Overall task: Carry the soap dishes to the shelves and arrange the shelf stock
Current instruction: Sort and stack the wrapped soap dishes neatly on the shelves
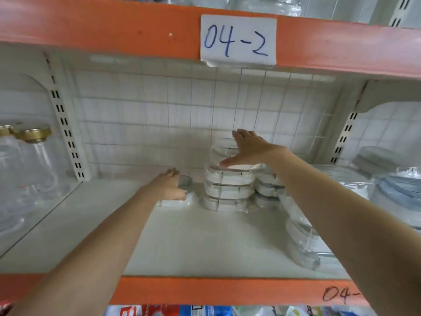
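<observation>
**Both hands in on shelf 04-2**

Counted what I could: the main stack of soap dishes at the back of the white shelf is five high, all wrapped in clear plastic. The right hand sits on the top one, fingers straight and spread. The left hand has its fingers curled round one lone soap dish just left of the stack. Two gold-lidded glass jars at far left.

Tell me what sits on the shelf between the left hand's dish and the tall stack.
Nothing: the head view shows bare white shelf between the single soap dish under the left hand and the stack.
</observation>
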`<state>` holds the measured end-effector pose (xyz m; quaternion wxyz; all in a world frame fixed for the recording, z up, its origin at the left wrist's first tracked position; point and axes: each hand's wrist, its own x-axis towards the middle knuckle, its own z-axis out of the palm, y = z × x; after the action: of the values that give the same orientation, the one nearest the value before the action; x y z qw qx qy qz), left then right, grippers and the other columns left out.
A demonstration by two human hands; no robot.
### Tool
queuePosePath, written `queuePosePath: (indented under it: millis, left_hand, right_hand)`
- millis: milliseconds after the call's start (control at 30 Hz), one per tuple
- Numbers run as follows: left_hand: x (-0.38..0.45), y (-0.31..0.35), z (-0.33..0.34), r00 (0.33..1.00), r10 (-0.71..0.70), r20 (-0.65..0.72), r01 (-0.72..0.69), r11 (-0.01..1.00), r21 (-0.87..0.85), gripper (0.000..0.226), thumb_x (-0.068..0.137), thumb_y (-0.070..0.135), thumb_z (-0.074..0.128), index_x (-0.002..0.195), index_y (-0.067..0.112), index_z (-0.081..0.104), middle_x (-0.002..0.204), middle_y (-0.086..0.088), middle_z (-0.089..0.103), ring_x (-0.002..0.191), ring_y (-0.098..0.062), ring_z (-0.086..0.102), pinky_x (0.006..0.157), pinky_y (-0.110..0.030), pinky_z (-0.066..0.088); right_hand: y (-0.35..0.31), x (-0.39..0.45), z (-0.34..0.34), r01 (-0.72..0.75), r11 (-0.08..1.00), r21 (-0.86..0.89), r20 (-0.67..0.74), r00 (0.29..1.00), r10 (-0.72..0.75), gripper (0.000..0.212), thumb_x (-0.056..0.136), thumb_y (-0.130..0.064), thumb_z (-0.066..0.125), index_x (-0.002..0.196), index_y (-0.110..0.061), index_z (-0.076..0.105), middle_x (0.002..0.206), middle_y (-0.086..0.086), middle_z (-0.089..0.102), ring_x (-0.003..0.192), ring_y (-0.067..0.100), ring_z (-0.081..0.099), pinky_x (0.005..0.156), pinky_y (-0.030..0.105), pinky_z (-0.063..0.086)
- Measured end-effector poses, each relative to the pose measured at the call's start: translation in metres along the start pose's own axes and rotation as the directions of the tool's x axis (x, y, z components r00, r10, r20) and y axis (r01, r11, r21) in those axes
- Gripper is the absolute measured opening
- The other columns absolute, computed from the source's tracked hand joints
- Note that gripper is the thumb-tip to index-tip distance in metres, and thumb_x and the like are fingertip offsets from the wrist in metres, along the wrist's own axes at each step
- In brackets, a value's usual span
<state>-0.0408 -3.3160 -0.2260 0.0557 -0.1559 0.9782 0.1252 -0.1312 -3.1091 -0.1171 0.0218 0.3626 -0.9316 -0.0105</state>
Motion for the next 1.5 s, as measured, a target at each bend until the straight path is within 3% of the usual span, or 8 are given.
queuePosePath:
  millis: [100,167,333,433,533,800,1100,1500]
  left_hand:
    - [0.003,0.001,-0.004,0.996,-0.041,0.079,0.039,0.999,0.021,0.11,0.063,0.048,0.062,0.154,0.012,0.011,0.161,-0.004,0.008,0.146,-0.028,0.01,0.115,-0.034,0.02]
    - [0.002,-0.003,-0.007,0.993,-0.039,0.111,0.034,0.998,0.043,0.114,0.05,0.043,0.056,0.153,0.014,0.016,0.157,0.001,0.015,0.145,-0.028,0.011,0.114,-0.035,0.023]
    - [-0.002,-0.013,-0.007,0.984,0.002,0.176,-0.02,0.995,0.098,0.102,0.072,0.026,0.069,0.152,0.01,0.01,0.149,-0.003,0.016,0.141,-0.021,0.014,0.11,-0.032,0.03]
    - [-0.013,-0.014,-0.007,0.994,0.037,0.099,-0.051,0.987,0.151,0.094,0.07,0.039,0.079,0.144,0.007,0.031,0.138,-0.008,0.03,0.133,-0.024,0.026,0.104,-0.029,0.033]
    - [-0.037,-0.01,-0.006,0.997,0.055,0.055,-0.062,0.989,0.137,0.101,0.063,0.047,0.084,0.141,0.005,0.035,0.139,-0.01,0.031,0.132,-0.026,0.026,0.108,-0.033,0.033]
    - [-0.138,0.001,-0.022,0.988,0.107,0.11,-0.117,0.989,0.09,0.104,0.065,0.044,0.082,0.145,0.005,0.029,0.144,-0.009,0.028,0.133,-0.025,0.023,0.111,-0.037,0.03]
    - [-0.271,0.048,-0.055,0.952,0.221,0.21,-0.248,0.963,0.109,0.094,0.059,0.04,0.085,0.135,0.008,0.042,0.128,-0.004,0.039,0.117,-0.022,0.033,0.101,-0.031,0.035]
    - [-0.366,0.114,-0.187,0.939,0.271,0.211,-0.279,0.96,0.007,0.106,0.064,0.04,0.084,0.148,0.012,0.026,0.135,-0.005,0.033,0.13,-0.019,0.031,0.107,-0.028,0.032]
  right_hand:
    - [0.004,0.008,-0.003,-0.055,0.998,0.033,0.119,0.992,0.051,0.111,0.075,-0.069,0.06,0.152,-0.017,0.0,0.16,0.004,0.002,0.147,0.025,0.004,0.116,0.048,0.013]
    - [0.006,0.012,-0.003,-0.086,0.996,-0.002,0.169,0.982,0.085,0.109,0.068,-0.069,0.064,0.15,-0.022,0.01,0.157,0.003,0.016,0.143,0.027,0.015,0.113,0.052,0.022]
    - [-0.002,0.004,-0.004,-0.022,0.997,-0.074,0.087,0.996,0.028,0.096,0.06,-0.067,0.07,0.136,-0.018,0.036,0.133,0.004,0.037,0.125,0.025,0.03,0.104,0.044,0.033]
    - [-0.018,-0.014,-0.002,0.016,0.999,0.037,-0.012,1.0,-0.016,0.094,0.065,-0.062,0.071,0.137,-0.015,0.035,0.13,0.004,0.034,0.125,0.023,0.029,0.102,0.037,0.03]
    - [-0.038,-0.037,0.004,0.068,0.996,0.062,-0.073,0.995,-0.063,0.095,0.067,-0.06,0.072,0.137,-0.012,0.031,0.13,0.007,0.032,0.124,0.026,0.031,0.104,0.041,0.029]
    - [-0.068,-0.128,-0.001,0.027,0.997,0.069,0.095,0.995,-0.034,0.103,0.07,-0.063,0.068,0.144,-0.008,0.021,0.139,0.01,0.03,0.132,0.029,0.026,0.108,0.045,0.026]
    - [-0.091,-0.246,-0.05,0.004,0.993,0.116,0.247,0.969,-0.032,0.103,0.07,-0.065,0.066,0.143,-0.008,0.021,0.141,0.009,0.03,0.131,0.027,0.028,0.108,0.042,0.027]
    - [-0.085,-0.333,-0.188,0.034,0.989,0.141,0.2,0.978,-0.062,0.108,0.068,-0.067,0.068,0.146,-0.009,0.02,0.146,0.007,0.028,0.136,0.027,0.025,0.113,0.045,0.023]
